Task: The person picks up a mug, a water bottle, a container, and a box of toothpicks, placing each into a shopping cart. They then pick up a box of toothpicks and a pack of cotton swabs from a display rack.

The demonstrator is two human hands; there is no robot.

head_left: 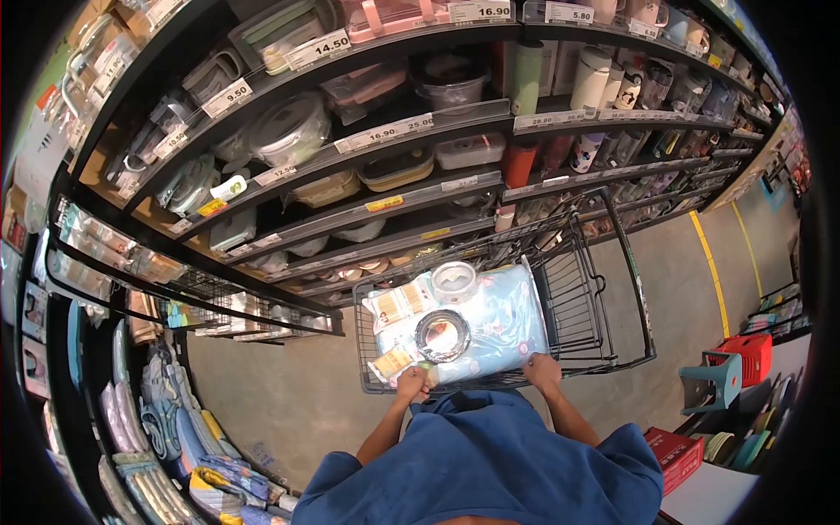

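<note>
A dark wire shopping cart (604, 319) stands right before me, side on. My left hand (414, 383) is closed at its near rim, beside a small yellow-labelled packet (390, 362). Further right, my right hand (542, 371) is curled over the same rim, by the corner of a large light-blue plastic-wrapped pack (512, 306). On that pack lie a round container with a dark rim (443, 336) and a clear round container (454, 281). An orange-and-white packet (398, 304) rests at the cart's left end. My fingertips are partly hidden.
Shelves ahead hold food containers (289, 129) and bottles (591, 79) above price tags. Folded textiles (166, 420) fill the left rack. At right are a teal stool (710, 382), a red stool (746, 357), a red box (674, 458) and yellow floor lines (713, 271).
</note>
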